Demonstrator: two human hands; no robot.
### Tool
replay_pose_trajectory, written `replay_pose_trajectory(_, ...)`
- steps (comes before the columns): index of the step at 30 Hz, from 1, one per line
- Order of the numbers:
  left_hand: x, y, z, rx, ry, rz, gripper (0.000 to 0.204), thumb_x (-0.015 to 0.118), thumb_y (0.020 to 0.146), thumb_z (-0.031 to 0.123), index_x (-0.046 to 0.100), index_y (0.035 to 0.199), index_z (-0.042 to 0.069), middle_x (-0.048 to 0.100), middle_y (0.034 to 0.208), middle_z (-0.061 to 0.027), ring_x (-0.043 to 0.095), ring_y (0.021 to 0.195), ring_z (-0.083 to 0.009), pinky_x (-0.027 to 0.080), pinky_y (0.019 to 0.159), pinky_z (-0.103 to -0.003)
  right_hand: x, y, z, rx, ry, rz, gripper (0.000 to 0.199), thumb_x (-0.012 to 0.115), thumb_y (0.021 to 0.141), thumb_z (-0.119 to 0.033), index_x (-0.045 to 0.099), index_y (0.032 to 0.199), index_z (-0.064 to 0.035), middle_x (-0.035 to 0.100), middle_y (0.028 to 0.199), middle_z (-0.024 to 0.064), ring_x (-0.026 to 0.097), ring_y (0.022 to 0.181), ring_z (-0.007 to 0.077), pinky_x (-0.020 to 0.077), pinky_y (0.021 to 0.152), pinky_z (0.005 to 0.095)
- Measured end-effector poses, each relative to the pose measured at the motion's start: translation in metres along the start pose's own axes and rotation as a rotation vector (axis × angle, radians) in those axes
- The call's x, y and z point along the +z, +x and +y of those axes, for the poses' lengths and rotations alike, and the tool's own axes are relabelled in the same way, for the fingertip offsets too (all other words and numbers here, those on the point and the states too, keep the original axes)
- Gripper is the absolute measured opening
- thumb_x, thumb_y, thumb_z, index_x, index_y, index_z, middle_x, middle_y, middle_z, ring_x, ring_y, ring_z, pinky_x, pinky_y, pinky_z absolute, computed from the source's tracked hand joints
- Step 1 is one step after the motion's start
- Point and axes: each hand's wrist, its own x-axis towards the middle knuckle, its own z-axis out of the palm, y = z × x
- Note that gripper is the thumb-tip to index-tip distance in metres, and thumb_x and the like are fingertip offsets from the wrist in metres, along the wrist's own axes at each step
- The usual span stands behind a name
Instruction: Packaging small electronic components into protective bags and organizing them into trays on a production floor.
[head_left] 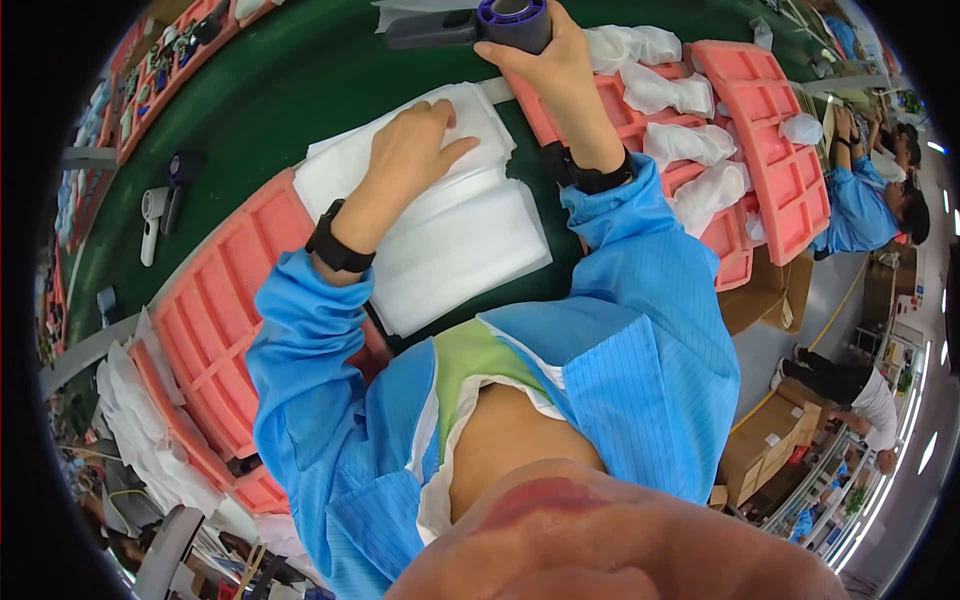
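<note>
At the top of the view, my right hand (550,55) is closed around the round head of a dark grey handheld fan (515,22). A purple ring shows on that head, and the handle points left. My left hand (415,145) rests on a stack of thin white packing sheets or sleeves (465,230), its thumb apart from its slightly bent fingers. The stack lies in front of me in two overlapping piles on the green work surface (290,100).
Pink compartment trays stand on the left (215,315) and right (765,140). White-wrapped items (690,145) lie in the right trays. A white fan (151,215) and a dark fan (178,185) lie at left. Co-workers (865,210) sit far right, near cardboard boxes (765,440).
</note>
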Motion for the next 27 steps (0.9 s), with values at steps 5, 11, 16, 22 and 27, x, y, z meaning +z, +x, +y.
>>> replay_pose_trajectory(5,0.012,-0.005,-0.002,-0.023,0.072,0.068,0.023,0.072,0.077,0.024,0.061,0.088,0.008,0.06,0.079,-0.0091,0.062,0.076,-0.0284,0.049,0.061,-0.04,-0.01,0.001,-0.01,-0.024,-0.146,-0.042,0.047,0.079,0.067,-0.008,0.054,0.105,0.0004,0.058,0.093,0.0058,0.054,0.084,0.0132,0.0462,0.074,0.0262)
replay_pose_trajectory(11,0.015,-0.007,0.007,-0.04,0.134,0.14,0.02,0.071,0.078,0.024,0.061,0.082,0.007,0.06,0.077,-0.0077,0.062,0.074,-0.0272,0.049,0.06,-0.039,-0.034,0.005,-0.024,-0.062,-0.279,-0.062,0.047,0.08,0.066,-0.008,0.053,0.104,0.0005,0.059,0.093,0.0058,0.054,0.08,0.0136,0.0472,0.07,0.0266)
replay_pose_trajectory(16,0.018,-0.01,0.0,-0.027,0.117,0.232,0.016,0.07,0.079,0.02,0.061,0.08,0.007,0.059,0.075,-0.0082,0.06,0.069,-0.0273,0.048,0.059,-0.037,-0.047,0.002,-0.042,0.123,-0.15,-0.117,0.052,0.082,0.063,-0.011,0.053,0.105,0.0,0.059,0.093,0.0049,0.056,0.08,0.0139,0.0473,0.071,0.0261)
replay_pose_trajectory(22,-0.017,-0.013,-0.009,-0.1,-0.461,0.27,0.012,0.067,0.084,0.014,0.062,0.085,0.003,0.059,0.073,-0.0036,0.054,0.063,-0.0166,0.045,0.058,-0.027,-0.073,0.014,-0.013,-0.517,-0.111,-0.437,0.059,0.085,0.059,-0.015,0.053,0.108,-0.0015,0.058,0.095,0.0041,0.056,0.088,0.0136,0.0453,0.08,0.0256)
replay_pose_trajectory(27,-0.044,-0.022,0.005,-0.161,-0.824,0.355,0.012,0.065,0.088,0.012,0.062,0.088,0.0,0.057,0.073,0.0006,0.048,0.064,-0.0072,0.04,0.059,-0.02,-0.056,0.002,-0.009,-0.151,-0.306,-0.411,0.058,0.083,0.064,-0.012,0.055,0.113,-0.0042,0.063,0.098,0.0039,0.059,0.094,0.0159,0.0468,0.087,0.0286)
